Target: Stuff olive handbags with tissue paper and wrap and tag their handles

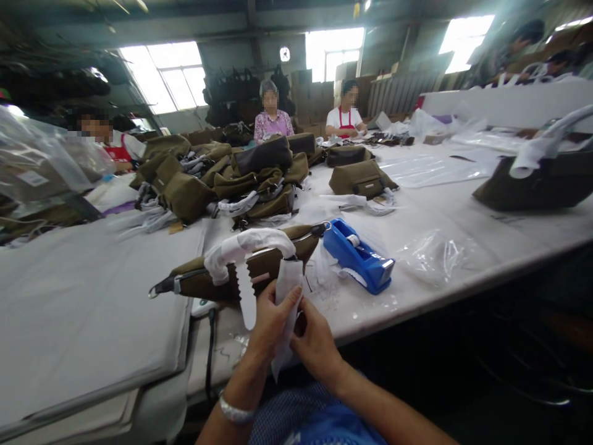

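Observation:
An olive-brown handbag (259, 262) lies at the near table edge, its handle wrapped in white paper (245, 244). A strip of white wrapping paper (286, 290) hangs down from it. My left hand (271, 321), with a silver bracelet on the wrist, pinches this strip from the left, thumb on top. My right hand (317, 343) closes on the same strip from the right, just below the bag. A blue tape dispenser (359, 254) stands right of the bag, a short way from my right hand.
A heap of similar olive bags (222, 179) fills the middle of the white table (92, 296). Another bag (361, 178) and a dark bag (537, 185) lie to the right. Clear plastic bags (435, 253) lie near the dispenser. Three people sit at the far side.

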A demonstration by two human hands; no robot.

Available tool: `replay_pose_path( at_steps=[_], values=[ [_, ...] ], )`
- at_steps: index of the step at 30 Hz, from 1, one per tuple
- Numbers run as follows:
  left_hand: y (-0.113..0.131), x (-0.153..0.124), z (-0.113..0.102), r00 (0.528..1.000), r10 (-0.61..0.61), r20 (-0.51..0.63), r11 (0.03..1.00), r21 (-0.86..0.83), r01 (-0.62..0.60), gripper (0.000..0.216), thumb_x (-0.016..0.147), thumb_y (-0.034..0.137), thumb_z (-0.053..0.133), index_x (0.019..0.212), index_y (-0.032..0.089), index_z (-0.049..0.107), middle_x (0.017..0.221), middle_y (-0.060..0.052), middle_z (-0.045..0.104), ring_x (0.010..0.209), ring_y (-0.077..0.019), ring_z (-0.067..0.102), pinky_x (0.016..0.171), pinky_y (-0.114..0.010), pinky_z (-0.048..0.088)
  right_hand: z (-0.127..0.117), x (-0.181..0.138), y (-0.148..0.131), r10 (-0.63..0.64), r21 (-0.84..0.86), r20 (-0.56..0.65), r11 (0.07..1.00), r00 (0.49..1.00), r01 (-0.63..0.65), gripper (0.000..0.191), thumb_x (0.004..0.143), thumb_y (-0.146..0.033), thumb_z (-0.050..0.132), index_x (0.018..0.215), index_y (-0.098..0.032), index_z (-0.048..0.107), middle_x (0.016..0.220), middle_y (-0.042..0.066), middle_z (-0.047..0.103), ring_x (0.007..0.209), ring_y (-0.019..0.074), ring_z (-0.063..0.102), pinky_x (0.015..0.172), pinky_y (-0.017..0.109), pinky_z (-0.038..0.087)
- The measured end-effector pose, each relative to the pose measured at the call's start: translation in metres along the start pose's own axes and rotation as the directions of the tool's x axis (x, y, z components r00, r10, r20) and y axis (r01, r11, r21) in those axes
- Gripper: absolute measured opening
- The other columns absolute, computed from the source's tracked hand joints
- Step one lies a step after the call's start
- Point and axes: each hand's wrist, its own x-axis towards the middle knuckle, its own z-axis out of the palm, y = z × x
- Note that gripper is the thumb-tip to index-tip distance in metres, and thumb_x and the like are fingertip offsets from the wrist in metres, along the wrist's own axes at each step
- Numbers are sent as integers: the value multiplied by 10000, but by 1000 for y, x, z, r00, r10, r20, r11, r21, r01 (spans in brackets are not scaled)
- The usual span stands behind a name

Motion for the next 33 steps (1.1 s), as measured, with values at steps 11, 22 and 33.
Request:
replay_pose_path(
  at_steps=[11,22,33],
  values=[
    [2,5,-3,999,33,-2,991,131,-32,363,738,457,822,922,171,698,843,-46,717,809,-221,644,712,-272,475,-10,-15,-5,179,285,102,937,979,-201,366,833,-520,732,874,-169,636,678,15,652,595,171,626,595,292,512],
    [-21,-52,-50,988,-147,51,985,97,141,534,754,487,813,1169,173,692,1159,-105,742,1110,-313,665,943,-340,504,-9,-3,-5,211,334,139,910,968,-246,327,776,-483,800,794,-185,665,714,1,670,653,164,632,635,280,523],
    [-33,-46,-51,989,-140,-55,975,164,148,586,640,542,863,1048,144,726,944,-96,772,865,-285,699,785,-324,519,-182,63,-48,-323,-711,-304,703,896,13,328,907,-384,579,1079,-172,760,1156,142,721,1139,320,618,1057,446,408]
  ],
)
